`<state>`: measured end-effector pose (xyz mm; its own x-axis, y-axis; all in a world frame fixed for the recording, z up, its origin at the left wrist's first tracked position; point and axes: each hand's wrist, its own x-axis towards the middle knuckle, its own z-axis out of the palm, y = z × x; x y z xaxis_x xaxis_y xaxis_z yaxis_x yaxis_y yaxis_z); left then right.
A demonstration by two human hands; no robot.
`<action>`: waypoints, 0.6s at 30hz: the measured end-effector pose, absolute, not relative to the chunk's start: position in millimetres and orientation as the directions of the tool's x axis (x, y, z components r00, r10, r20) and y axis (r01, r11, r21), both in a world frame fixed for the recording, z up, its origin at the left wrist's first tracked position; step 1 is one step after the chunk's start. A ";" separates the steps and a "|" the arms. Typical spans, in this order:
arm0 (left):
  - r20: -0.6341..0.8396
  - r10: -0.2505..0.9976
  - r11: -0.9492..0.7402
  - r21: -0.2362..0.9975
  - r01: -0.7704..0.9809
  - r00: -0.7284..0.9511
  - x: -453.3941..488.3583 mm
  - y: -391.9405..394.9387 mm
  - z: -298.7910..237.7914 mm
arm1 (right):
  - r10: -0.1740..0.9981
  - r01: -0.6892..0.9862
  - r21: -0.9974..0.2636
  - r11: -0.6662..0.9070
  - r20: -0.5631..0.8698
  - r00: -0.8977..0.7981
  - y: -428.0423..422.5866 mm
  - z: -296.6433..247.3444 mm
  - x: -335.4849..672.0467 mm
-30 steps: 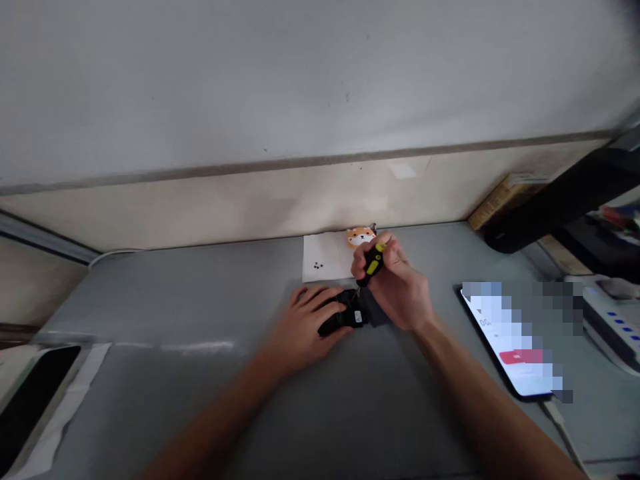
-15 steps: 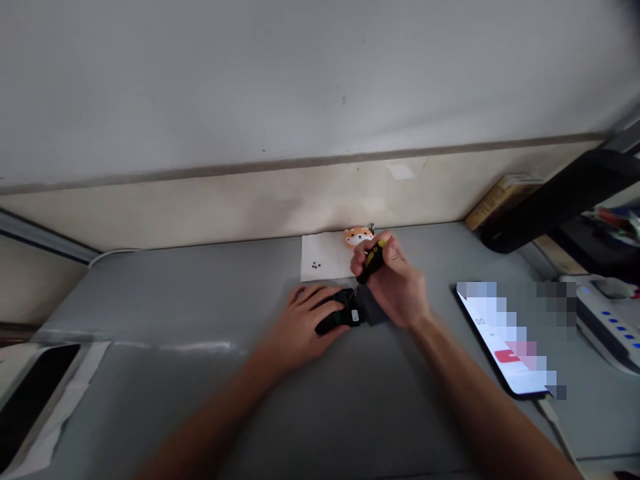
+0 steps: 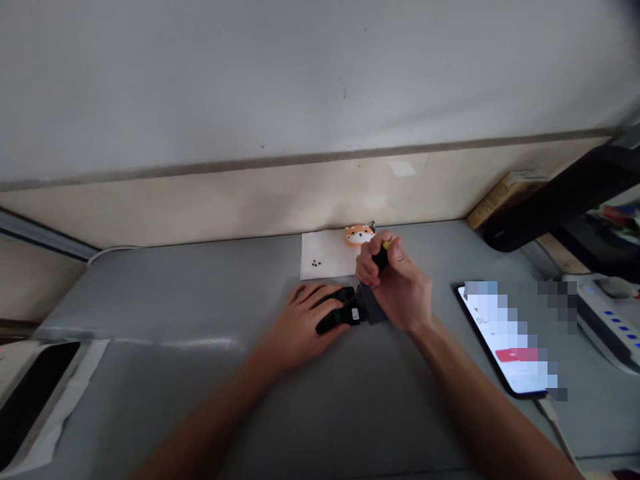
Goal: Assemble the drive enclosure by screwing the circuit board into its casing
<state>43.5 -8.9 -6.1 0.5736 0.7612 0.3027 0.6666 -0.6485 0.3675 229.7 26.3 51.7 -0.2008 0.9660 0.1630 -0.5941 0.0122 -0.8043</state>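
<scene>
My left hand (image 3: 305,325) is closed over a black plastic device (image 3: 345,315) with a small white label, pressing it to the desk. Its exact kind I cannot make out. My right hand (image 3: 395,283) grips the black and yellow handle of a screwdriver (image 3: 381,259), held just beyond the device's right end. Fingers hide most of the handle, and the tip is hard to see. Beside the device lies a dark grey flat piece (image 3: 373,305), partly behind my right hand. Several tiny dark screws (image 3: 316,263) rest on a white paper (image 3: 330,250).
An orange dog-face case (image 3: 359,235) sits at the paper's back edge by the wall. To the right lie a lit phone (image 3: 500,340) with a cable and a white power strip (image 3: 600,320). A black cylinder (image 3: 550,200) leans there. A dark tablet-like object (image 3: 37,400) is at left.
My right hand has turned and shifted slightly to the right, so less of the screwdriver handle shows. My left hand and the black device have stayed in place.
</scene>
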 end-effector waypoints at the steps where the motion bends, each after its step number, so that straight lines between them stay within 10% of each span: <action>1: 0.300 0.764 -0.646 0.368 0.669 0.572 43.5 -9.1 -6.1 | 0.968 -0.605 -0.796 0.022 0.167 -0.184 26.0 51.6 229.5; 18: 0.189 0.828 -0.545 0.491 0.680 0.527 44.4 -9.2 -2.9 | 0.955 -0.505 -0.854 0.123 0.241 -0.175 14.1 51.2 218.8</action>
<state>44.4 -9.2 -2.9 0.5272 0.8284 0.1892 0.6800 -0.5448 0.4907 218.8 14.1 51.2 -0.1748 0.9546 0.2413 -0.5053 0.1234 -0.8541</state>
